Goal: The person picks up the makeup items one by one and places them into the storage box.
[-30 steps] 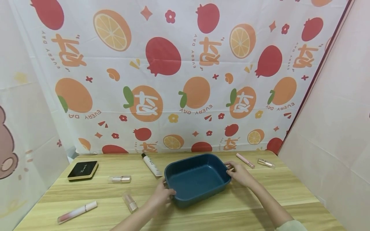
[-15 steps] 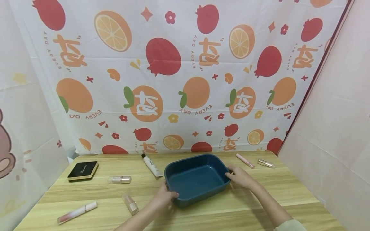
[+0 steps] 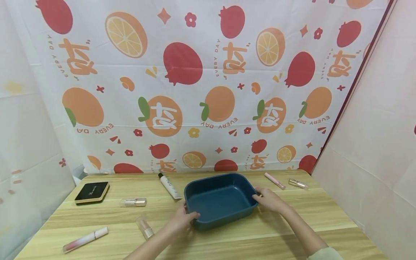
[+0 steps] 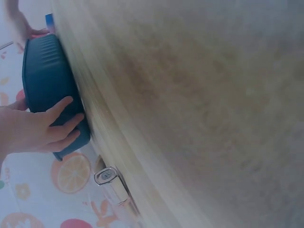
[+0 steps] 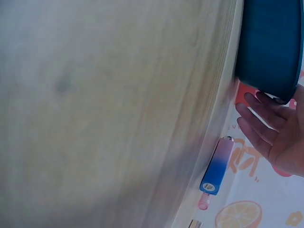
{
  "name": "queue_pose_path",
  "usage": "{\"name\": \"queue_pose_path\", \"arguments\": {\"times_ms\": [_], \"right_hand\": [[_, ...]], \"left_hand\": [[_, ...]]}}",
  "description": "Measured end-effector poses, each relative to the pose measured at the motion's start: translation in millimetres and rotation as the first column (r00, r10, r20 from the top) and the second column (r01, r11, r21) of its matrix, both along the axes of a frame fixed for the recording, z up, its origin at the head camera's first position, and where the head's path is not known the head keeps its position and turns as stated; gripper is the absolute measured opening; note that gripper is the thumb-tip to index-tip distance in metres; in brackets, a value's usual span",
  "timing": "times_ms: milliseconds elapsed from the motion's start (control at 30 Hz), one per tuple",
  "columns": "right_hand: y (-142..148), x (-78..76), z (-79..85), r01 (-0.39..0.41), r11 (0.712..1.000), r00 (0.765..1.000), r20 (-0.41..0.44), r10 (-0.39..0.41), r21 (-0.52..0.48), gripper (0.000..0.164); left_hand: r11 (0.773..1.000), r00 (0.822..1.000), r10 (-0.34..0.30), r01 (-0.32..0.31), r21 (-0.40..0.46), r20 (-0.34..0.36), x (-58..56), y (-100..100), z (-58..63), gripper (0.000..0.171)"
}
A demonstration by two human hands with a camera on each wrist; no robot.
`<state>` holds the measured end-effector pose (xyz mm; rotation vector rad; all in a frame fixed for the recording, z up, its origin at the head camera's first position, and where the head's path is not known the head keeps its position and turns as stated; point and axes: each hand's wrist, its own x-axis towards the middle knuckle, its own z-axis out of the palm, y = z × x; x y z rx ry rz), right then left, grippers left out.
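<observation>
A dark blue rectangular plastic bin (image 3: 221,204) stands on the wooden table, open side up, and nothing lies in it. My left hand (image 3: 182,219) holds its near left corner, thumb over the rim; in the left wrist view several fingers (image 4: 59,127) spread against the outer wall. At the right end, my right hand (image 3: 269,200) grips the rim with the thumb on top. The right wrist view shows the other fingers (image 5: 260,118) reaching out by the bin's outer end.
Left of the bin lie a white tube with black cap (image 3: 169,186), a black compact (image 3: 92,192), a clear lipstick tube (image 3: 134,202), another beside my left forearm (image 3: 145,228), and a lip gloss (image 3: 85,239). Right lie a pink tube (image 3: 274,181) and a gold-and-clear tube (image 3: 298,184).
The fingers of my right hand have drawn slightly closer together at the rim. My left hand has shifted a little on its corner. The bin has hardly moved.
</observation>
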<state>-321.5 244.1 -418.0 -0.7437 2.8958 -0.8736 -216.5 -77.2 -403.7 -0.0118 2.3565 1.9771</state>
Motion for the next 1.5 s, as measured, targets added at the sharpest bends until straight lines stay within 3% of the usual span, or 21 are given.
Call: {"name": "queue_pose_path", "arguments": {"times_ms": [100,200,267,433,567,867,1333,1500], "right_hand": [[2,-1.0,-1.2,-0.004,1.0,1.0,0.007,0.004,0.01,0.019],[2,-1.7,-1.4,-0.009,1.0,1.0,0.015,0.008,0.014,0.02],[2,-1.6,-0.9,-0.006,1.0,1.0,0.02,0.006,0.016,0.02],[0,-0.9,1.5,-0.001,1.0,1.0,0.021,0.001,0.019,0.02],[-2,-1.1,1.5,0.008,0.999,1.0,0.02,-0.009,0.031,0.019],[-1,0.3,0.4,0.011,0.999,1.0,0.029,-0.012,0.034,0.019],[-3,5.2,2.4,0.021,0.999,0.998,0.061,-0.023,0.044,0.033],[-3,5.0,3.4,0.033,0.998,0.998,0.057,-0.036,0.056,0.033]], "left_hand": [[0.993,0.999,-0.032,0.027,-0.114,-0.043,1.1,-2,-2.2,0.062],[0.968,0.992,-0.09,0.065,-0.241,-0.093,1.7,-5,-2.5,0.063],[0.929,0.987,-0.121,0.075,-0.363,-0.106,2.1,-9,-1.2,0.061],[0.777,0.987,-0.139,0.058,-0.626,-0.081,0.6,-13,2.4,0.06],[0.723,0.99,-0.13,0.053,-0.689,-0.06,-1.6,-12,3.0,0.062],[0.7,0.987,-0.147,0.056,-0.712,-0.067,-8.6,-18,4.1,0.055],[0.554,0.986,-0.153,0.025,-0.832,-0.072,-14.4,-24,-0.4,0.048],[0.542,0.986,-0.143,0.002,-0.84,-0.09,-14.2,-26,-2.0,0.044]]}}
